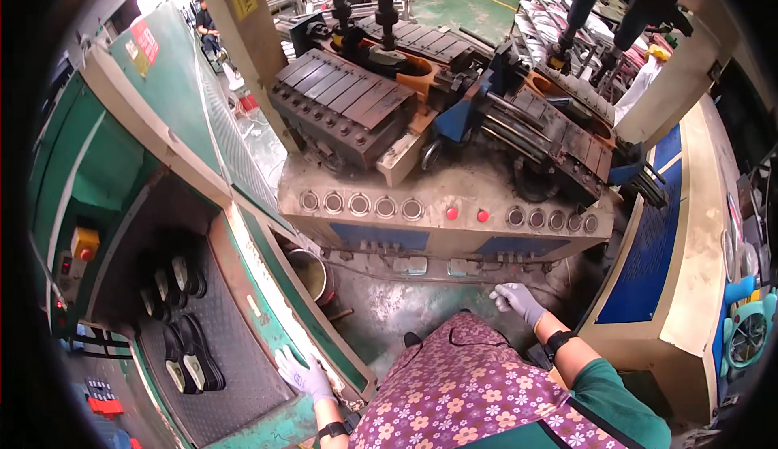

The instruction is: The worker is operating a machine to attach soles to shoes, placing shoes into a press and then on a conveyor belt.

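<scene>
My left hand [304,374], in a pale glove, rests with fingers spread on the worn green edge [279,416] of a conveyor machine. Beside it, on the dark conveyor belt [243,384], lies a pair of black shoes [199,352] with pale insides showing. Several more black shoes [186,277] sit deeper in the machine's opening, partly in shadow. My right hand [519,301], also gloved, hangs over the floor in front of the press machine [365,214]. Its fingers curl in loosely and no object shows in them. It touches nothing that I can see.
Metal clamp blocks [348,100] top the press, above round dials and red buttons [452,214]. A bucket [312,279] stands between conveyor and press. To the right is a beige cabinet with a blue panel [636,262] and a turquoise fan [747,331]. A person [207,27] sits far left.
</scene>
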`<state>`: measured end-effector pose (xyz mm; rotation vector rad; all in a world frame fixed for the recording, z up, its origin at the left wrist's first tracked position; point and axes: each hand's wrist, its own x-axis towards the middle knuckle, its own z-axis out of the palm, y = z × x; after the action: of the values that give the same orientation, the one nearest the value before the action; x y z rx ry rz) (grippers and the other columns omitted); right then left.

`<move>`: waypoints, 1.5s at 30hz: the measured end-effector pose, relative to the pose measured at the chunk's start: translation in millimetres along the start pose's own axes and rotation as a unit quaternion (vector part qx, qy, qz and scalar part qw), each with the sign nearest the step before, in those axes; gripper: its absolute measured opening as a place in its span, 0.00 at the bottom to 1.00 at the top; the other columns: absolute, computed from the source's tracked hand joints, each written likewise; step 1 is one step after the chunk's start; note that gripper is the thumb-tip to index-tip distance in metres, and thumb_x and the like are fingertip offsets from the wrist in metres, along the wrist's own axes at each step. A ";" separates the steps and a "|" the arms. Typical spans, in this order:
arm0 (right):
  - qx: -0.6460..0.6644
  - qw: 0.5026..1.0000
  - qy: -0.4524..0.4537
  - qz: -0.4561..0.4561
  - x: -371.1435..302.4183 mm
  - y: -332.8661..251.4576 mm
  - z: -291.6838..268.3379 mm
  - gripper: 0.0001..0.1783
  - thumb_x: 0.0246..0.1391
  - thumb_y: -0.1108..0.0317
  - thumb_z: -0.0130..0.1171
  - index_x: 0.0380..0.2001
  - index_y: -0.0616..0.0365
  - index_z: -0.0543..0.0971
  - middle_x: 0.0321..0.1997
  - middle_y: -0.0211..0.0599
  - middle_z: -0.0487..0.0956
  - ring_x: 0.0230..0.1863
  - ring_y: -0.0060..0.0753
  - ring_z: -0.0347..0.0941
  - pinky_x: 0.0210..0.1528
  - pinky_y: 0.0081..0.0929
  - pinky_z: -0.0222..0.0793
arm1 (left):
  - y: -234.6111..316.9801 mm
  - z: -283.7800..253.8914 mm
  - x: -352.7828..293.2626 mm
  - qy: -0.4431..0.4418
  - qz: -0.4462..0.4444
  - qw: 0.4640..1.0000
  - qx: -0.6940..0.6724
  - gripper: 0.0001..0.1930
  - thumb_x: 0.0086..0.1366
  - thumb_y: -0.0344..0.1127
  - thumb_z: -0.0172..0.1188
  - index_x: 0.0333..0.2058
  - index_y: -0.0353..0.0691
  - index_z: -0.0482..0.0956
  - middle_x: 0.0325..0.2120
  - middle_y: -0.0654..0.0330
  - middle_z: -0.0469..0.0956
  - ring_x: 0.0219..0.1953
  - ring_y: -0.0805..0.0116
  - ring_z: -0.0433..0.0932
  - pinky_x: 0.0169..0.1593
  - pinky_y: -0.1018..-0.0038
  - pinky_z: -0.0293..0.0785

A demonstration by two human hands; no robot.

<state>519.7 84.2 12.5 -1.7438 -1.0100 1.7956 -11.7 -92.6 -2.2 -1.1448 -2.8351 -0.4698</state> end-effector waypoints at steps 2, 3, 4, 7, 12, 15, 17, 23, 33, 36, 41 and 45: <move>0.028 0.999 0.002 -0.029 1.3 -4.9 -16.5 0.14 0.68 0.61 0.54 0.37 0.59 0.84 0.25 0.28 0.79 0.26 0.21 0.75 0.32 0.21 0.75 | -1.7 1.1 0.9 -0.008 0.001 1.000 -0.007 0.35 0.62 0.44 0.60 0.67 0.42 0.65 0.70 0.49 0.59 0.72 0.49 0.55 0.73 0.53 0.46; 0.074 0.996 0.005 -0.041 -1.3 -12.9 -21.2 0.11 0.66 0.63 0.56 0.38 0.58 0.83 0.27 0.27 0.79 0.26 0.20 0.74 0.33 0.21 0.76 | -6.0 2.9 0.3 -0.005 0.001 1.000 -0.004 0.35 0.62 0.44 0.60 0.67 0.42 0.65 0.70 0.49 0.59 0.72 0.50 0.55 0.73 0.53 0.46; 0.122 0.991 0.009 -0.052 -4.1 -21.0 -27.7 0.09 0.65 0.65 0.58 0.39 0.57 0.83 0.28 0.25 0.79 0.27 0.19 0.74 0.33 0.21 0.76 | -8.8 5.2 1.9 -0.003 0.004 1.000 -0.002 0.34 0.63 0.44 0.60 0.67 0.42 0.65 0.70 0.49 0.59 0.72 0.50 0.55 0.73 0.53 0.46; 0.189 0.970 0.013 -0.149 -14.2 -55.5 -78.2 0.07 0.62 0.67 0.62 0.42 0.55 0.82 0.30 0.22 0.77 0.29 0.17 0.73 0.36 0.21 0.76 | 3.1 8.1 15.3 -0.025 0.008 0.999 -0.023 0.31 0.64 0.40 0.59 0.65 0.37 0.67 0.68 0.45 0.61 0.71 0.47 0.57 0.72 0.55 0.51; 0.160 0.875 0.268 -0.370 -32.4 -192.2 -167.3 0.08 0.64 0.66 0.62 0.42 0.57 0.81 0.29 0.22 0.75 0.24 0.13 0.69 0.28 0.16 0.66 | 36.0 -18.7 13.2 0.113 -0.061 0.986 -0.103 0.27 0.69 0.38 0.55 0.62 0.29 0.69 0.63 0.38 0.68 0.65 0.42 0.65 0.70 0.57 0.58; 0.145 0.800 0.361 -0.457 5.0 -237.4 -279.3 0.09 0.65 0.67 0.59 0.44 0.60 0.81 0.31 0.22 0.75 0.26 0.12 0.67 0.29 0.15 0.65 | 147.9 -30.2 7.9 0.053 0.008 0.977 -0.208 0.24 0.70 0.34 0.52 0.61 0.28 0.70 0.64 0.39 0.67 0.66 0.43 0.64 0.70 0.56 0.57; 0.113 0.793 0.361 -0.478 56.5 -244.7 -372.7 0.11 0.64 0.68 0.59 0.47 0.59 0.80 0.32 0.25 0.78 0.32 0.16 0.72 0.35 0.18 0.69 | 212.7 -26.9 -0.4 0.026 0.059 0.968 -0.242 0.23 0.70 0.33 0.51 0.61 0.29 0.70 0.65 0.39 0.66 0.67 0.42 0.64 0.70 0.56 0.57; -0.358 0.708 0.419 -0.442 214.3 -327.4 -439.7 0.36 0.47 0.57 0.70 0.59 0.59 0.74 0.60 0.53 0.76 0.60 0.51 0.74 0.63 0.41 0.69 | 256.8 -21.0 -54.5 0.020 0.134 0.980 -0.146 0.21 0.64 0.30 0.57 0.56 0.34 0.76 0.65 0.45 0.67 0.68 0.47 0.62 0.72 0.57 0.55; -0.424 0.877 0.054 -0.220 311.1 -396.4 -501.8 0.46 0.26 0.56 0.83 0.52 0.64 0.78 0.48 0.40 0.83 0.49 0.33 0.78 0.55 0.30 0.71 | 148.8 -7.5 -196.6 -0.060 -0.104 0.987 -0.104 0.15 0.59 0.28 0.62 0.46 0.36 0.81 0.51 0.48 0.79 0.56 0.51 0.76 0.63 0.62 0.69; -0.469 0.848 0.102 -0.226 318.5 -400.3 -497.7 0.44 0.27 0.55 0.81 0.51 0.62 0.79 0.47 0.41 0.84 0.48 0.37 0.80 0.54 0.32 0.73 | 106.4 4.9 -255.3 -0.044 -0.206 0.972 -0.103 0.13 0.60 0.29 0.61 0.43 0.34 0.82 0.44 0.51 0.82 0.47 0.58 0.80 0.55 0.67 0.75; -0.484 0.784 0.237 -0.308 293.9 -373.6 -483.6 0.48 0.27 0.49 0.76 0.58 0.55 0.77 0.54 0.48 0.82 0.55 0.49 0.79 0.56 0.39 0.73 | 97.5 22.3 -308.4 -0.090 -0.394 0.893 -0.198 0.14 0.60 0.30 0.62 0.44 0.31 0.81 0.35 0.58 0.83 0.37 0.71 0.79 0.44 0.73 0.77; -0.466 0.802 0.235 -0.292 265.7 -374.2 -469.1 0.50 0.28 0.51 0.76 0.62 0.50 0.75 0.56 0.47 0.81 0.56 0.47 0.78 0.58 0.38 0.72 | 91.9 28.9 -322.1 -0.074 -0.385 0.889 -0.236 0.15 0.61 0.30 0.61 0.46 0.31 0.82 0.35 0.58 0.84 0.37 0.71 0.79 0.44 0.73 0.77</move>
<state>884.1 613.1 147.2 -1.8689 -2.0814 0.3962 286.8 -237.5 -56.2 0.0245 -3.3185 -1.1971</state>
